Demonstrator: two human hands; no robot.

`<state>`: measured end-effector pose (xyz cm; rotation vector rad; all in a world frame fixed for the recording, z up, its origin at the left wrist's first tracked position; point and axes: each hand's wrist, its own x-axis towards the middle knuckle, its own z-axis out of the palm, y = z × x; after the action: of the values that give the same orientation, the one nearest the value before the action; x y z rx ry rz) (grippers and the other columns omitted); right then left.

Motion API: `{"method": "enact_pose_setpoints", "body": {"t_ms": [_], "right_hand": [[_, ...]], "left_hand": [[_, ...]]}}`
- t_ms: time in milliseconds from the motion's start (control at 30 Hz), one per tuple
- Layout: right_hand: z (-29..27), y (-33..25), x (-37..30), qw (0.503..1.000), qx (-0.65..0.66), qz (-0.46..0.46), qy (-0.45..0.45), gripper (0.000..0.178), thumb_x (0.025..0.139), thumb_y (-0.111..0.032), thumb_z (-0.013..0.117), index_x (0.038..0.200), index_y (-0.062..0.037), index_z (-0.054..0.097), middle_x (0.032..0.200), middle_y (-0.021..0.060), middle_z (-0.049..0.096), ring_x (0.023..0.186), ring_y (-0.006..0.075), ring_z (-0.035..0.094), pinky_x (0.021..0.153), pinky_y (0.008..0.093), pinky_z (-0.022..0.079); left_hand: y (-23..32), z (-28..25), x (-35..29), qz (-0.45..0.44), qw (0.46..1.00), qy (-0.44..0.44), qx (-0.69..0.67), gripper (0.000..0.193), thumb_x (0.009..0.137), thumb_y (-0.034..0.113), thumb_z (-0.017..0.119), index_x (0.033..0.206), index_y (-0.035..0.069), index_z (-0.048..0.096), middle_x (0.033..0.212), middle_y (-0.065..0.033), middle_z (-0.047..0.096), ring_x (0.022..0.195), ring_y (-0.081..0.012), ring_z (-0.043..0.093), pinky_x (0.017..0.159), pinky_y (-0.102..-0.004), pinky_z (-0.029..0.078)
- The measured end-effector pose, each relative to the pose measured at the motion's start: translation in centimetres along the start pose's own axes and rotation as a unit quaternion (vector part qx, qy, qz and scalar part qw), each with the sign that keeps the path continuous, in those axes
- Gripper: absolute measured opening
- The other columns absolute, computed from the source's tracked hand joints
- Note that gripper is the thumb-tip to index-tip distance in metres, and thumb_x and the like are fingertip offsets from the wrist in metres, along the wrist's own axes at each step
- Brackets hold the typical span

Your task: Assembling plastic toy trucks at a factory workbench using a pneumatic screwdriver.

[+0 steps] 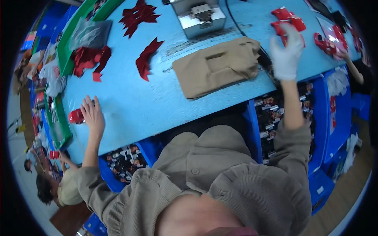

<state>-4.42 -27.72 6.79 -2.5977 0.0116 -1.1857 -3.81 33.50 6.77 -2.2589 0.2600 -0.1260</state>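
Our left grip [92, 113] lies flat-fingered over a red bundle [76, 116] on the surface [130, 106]; our right grip [287, 51], at glossy red pieces [284, 15], we can't judge. Both seem light, pliable: pinch edges.

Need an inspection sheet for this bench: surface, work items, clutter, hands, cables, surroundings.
Surface: light-blue table, scuffed in places.
Work items: red item at the left hand; red pieces at the right.
Clutter: dark red ribbon-like pieces, brown bundle, clear plastic bag, green trays, metal device.
Hands: left hand bare, fingers extended; right hand white-gloved; grips unclear.
Cables: black cable running from beside the metal device toward the brown bundle.
Surroundings: blue bins of small parts below; co-workers at left and right.
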Motion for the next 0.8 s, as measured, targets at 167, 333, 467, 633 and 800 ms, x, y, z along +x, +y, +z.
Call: {"method": "enact_pose_setpoints", "body": {"t_ms": [167,333,467,633,800], "right_hand": [[-0.2,17.3,0.1,0.949,-0.134,0.252,-0.132,0.058,0.069,-0.036,0.072,0.112,-0.0016,0.055,0.106,0.0122,0.060,0.097,0.0238,0.058,0.085,0.0329,0.044],[-2.1,5.9,0.1,0.787,0.460,0.389,-0.137,0.054,0.080,-0.037,0.065,0.117,0.0010,0.053,0.108,0.0109,0.059,0.099,0.0162,0.057,0.085,0.0277,0.045],[-8.4,-5.6,1.0,0.833,0.485,0.233,-0.125,0.035,0.081,-0.025,0.065,0.104,-0.0015,0.053,0.090,0.0075,0.056,0.080,0.0153,0.055,0.072,0.0285,0.045],[-17.5,6.6,-8.0,0.880,0.233,0.411,0.041,0.047,0.082,-0.027,0.064,0.117,0.0013,0.052,0.108,0.0109,0.059,0.097,0.0179,0.057,0.086,0.0289,0.044],[-20.1,9.6,-23.3,0.811,-0.074,0.576,-0.067,0.050,0.071,-0.029,0.073,0.107,0.0028,0.058,0.103,0.0143,0.062,0.095,0.0208,0.059,0.086,0.0318,0.044]], "left_hand": [[9.2,-10.0,3.7,0.150,0.918,0.111,-0.349,0.053,0.062,0.016,0.074,0.110,0.007,0.055,0.130,-0.0184,0.039,0.122,-0.0354,0.033,0.101,-0.0456,0.027],[17.6,-22.1,6.0,0.204,0.671,0.124,-0.702,0.050,0.066,0.016,0.076,0.108,0.000,0.053,0.120,-0.0182,0.047,0.110,-0.0327,0.046,0.090,-0.0410,0.041],[21.2,-28.8,6.7,0.155,0.344,0.039,-0.925,0.057,0.067,0.017,0.076,0.114,-0.002,0.049,0.110,-0.0160,0.054,0.100,-0.0295,0.055,0.086,-0.0385,0.045],[21.8,-28.7,10.7,0.192,0.477,0.193,-0.835,0.068,0.066,0.017,0.075,0.124,0.002,0.042,0.103,-0.0136,0.057,0.093,-0.0276,0.058,0.082,-0.0352,0.046],[23.4,-27.5,13.1,0.282,0.696,0.335,-0.568,0.077,0.063,0.018,0.076,0.129,0.006,0.038,0.107,-0.0140,0.053,0.097,-0.0310,0.052,0.083,-0.0367,0.043]]}}
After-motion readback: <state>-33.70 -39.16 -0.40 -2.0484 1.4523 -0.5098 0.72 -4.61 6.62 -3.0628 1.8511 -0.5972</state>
